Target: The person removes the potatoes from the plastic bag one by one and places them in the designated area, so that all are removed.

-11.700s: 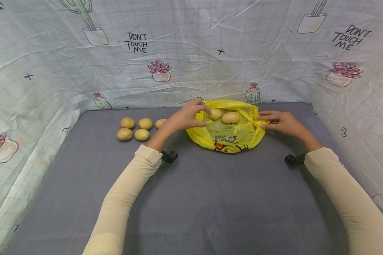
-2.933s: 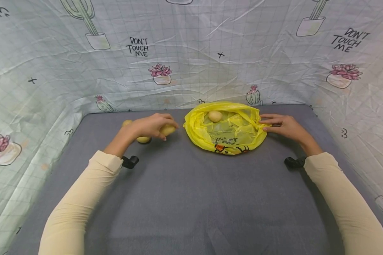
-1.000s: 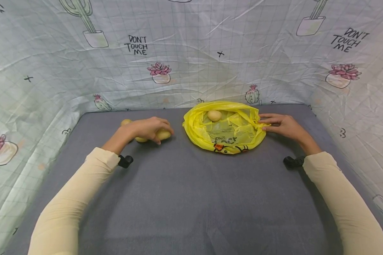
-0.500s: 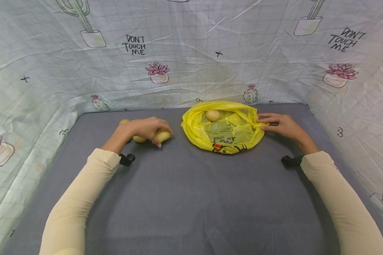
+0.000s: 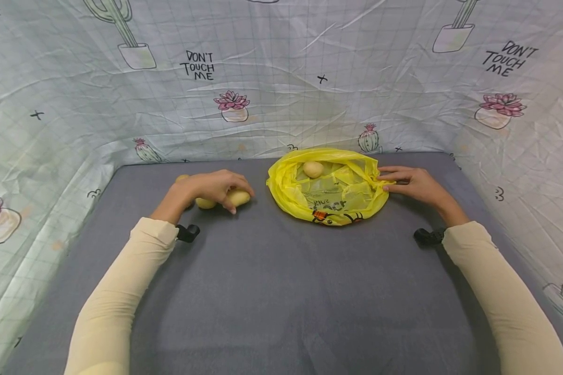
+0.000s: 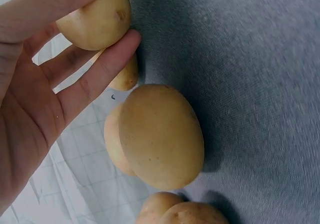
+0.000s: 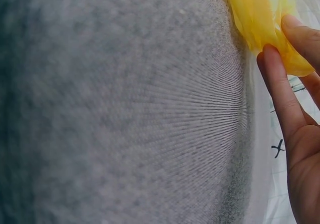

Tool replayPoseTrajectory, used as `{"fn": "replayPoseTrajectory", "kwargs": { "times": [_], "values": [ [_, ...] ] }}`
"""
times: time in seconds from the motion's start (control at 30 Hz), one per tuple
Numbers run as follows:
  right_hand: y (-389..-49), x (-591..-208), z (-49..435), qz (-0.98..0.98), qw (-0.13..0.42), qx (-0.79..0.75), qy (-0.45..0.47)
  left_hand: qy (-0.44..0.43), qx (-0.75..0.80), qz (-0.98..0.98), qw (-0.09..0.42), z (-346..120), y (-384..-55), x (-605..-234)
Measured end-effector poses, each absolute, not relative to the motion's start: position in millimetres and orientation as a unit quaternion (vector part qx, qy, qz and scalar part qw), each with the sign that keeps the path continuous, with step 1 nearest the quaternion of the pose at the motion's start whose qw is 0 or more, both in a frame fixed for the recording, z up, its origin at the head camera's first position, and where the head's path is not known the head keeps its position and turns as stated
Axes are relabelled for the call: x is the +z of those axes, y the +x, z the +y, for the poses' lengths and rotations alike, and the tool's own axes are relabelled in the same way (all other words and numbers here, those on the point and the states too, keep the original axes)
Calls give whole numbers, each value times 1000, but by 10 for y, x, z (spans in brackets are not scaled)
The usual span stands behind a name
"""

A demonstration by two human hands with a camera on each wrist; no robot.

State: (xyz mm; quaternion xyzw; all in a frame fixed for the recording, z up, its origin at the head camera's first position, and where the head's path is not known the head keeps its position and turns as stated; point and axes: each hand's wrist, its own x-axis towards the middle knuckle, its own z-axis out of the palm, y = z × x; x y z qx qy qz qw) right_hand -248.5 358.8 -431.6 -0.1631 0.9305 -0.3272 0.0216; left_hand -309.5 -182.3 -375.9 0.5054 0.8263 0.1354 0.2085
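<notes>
My left hand (image 5: 214, 187) is at the table's left side, thumb and fingers about a pale yellow potato (image 5: 240, 197). The left wrist view shows this held potato (image 6: 102, 21) low over the cloth, with another potato (image 6: 126, 77) partly hidden behind it. At the back right, my right hand (image 5: 415, 185) pinches the gathered right edge of a yellow plastic bag (image 5: 285, 202). The bag lies with its mouth spread wide, and one potato (image 5: 313, 169) rests inside near the back. In the right wrist view, thumb and fingertips hold the crumpled yellow plastic (image 7: 267, 28).
More potatoes are grouped beside and behind the left hand, among them a near one (image 5: 205, 203) and a far one (image 5: 182, 178) mostly hidden by it. Grey cloth (image 5: 272, 291) covers the table. A printed fabric sheet (image 5: 281, 104) hangs around the back and sides.
Earlier two potatoes lay in the bag with my left hand at its rim; now one does. The left hand has carried a potato left and lowered it beside the others. The right hand stays put.
</notes>
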Motion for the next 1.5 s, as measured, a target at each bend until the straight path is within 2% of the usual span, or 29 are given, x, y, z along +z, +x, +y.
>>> {"fn": "replayPoseTrajectory", "kwargs": {
  "times": [0.73,1.07,1.5],
  "values": [
    [-2481,-4299,3549,931,24,-328,-160,484,138,844,188,-1854,-3054,-3824],
    [-2467,-4322,3556,932,19,-326,-159,452,48,867,201,-1787,-2946,-3803],
    [-2469,-4331,3564,932,15,-323,-163,427,63,886,171,-1837,-2907,-3830]
  ]
}}
